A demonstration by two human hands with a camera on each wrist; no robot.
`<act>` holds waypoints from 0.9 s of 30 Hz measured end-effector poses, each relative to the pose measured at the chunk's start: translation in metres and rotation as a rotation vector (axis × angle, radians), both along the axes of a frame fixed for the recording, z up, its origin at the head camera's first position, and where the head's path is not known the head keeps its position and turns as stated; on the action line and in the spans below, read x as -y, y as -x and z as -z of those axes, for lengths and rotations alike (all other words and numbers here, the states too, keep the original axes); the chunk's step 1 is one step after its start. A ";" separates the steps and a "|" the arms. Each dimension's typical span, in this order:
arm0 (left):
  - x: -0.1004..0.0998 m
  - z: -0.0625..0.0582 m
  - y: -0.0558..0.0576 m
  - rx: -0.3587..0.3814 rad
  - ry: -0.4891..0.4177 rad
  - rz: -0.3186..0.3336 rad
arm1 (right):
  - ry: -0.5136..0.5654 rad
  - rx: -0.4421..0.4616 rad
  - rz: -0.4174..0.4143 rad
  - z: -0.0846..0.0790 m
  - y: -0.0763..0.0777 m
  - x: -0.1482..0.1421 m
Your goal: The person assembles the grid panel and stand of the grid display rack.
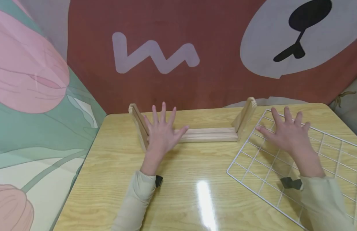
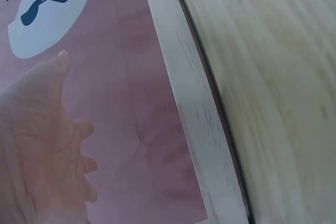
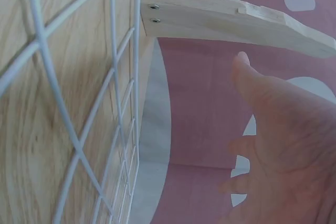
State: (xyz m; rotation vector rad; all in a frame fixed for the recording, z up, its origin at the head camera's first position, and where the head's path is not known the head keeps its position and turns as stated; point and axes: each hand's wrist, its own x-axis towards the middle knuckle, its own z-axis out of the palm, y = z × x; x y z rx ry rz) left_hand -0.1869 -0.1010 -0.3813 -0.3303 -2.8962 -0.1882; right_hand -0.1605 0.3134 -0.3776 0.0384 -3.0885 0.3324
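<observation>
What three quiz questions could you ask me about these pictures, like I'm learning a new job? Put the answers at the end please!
1. True or false: the left hand is clenched into a fist.
2. In the head view, what does the right hand appear over?
a) a blue towel
b) the white wire grid panel
c) a metal bowl
3. Fill in: the wooden stand has ___ end boards.

Key: 1. False, it is spread open. 2. b. 3. two.

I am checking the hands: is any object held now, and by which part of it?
Nothing is held: the left hand and the right hand are both spread open.
</observation>
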 end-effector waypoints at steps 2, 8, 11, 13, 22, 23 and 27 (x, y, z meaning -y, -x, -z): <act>-0.003 0.001 0.000 0.015 0.008 0.000 | 0.002 -0.001 0.002 -0.001 -0.001 -0.001; -0.016 0.003 -0.005 0.040 -0.057 0.030 | 0.010 0.006 -0.003 -0.006 -0.002 -0.007; -0.025 0.003 -0.011 0.010 -0.096 0.073 | 0.032 0.052 -0.026 -0.008 -0.001 -0.012; -0.032 0.002 -0.015 -0.018 -0.121 0.112 | 0.060 0.119 -0.043 -0.009 0.000 -0.016; -0.069 -0.007 -0.034 0.020 -0.259 0.256 | 0.122 0.400 -0.161 0.007 0.003 -0.027; -0.073 -0.008 -0.036 0.047 -0.277 0.264 | 0.124 0.410 -0.173 0.010 0.003 -0.026; -0.089 -0.009 -0.040 0.120 -0.302 0.300 | 0.145 0.431 -0.191 0.017 0.002 -0.023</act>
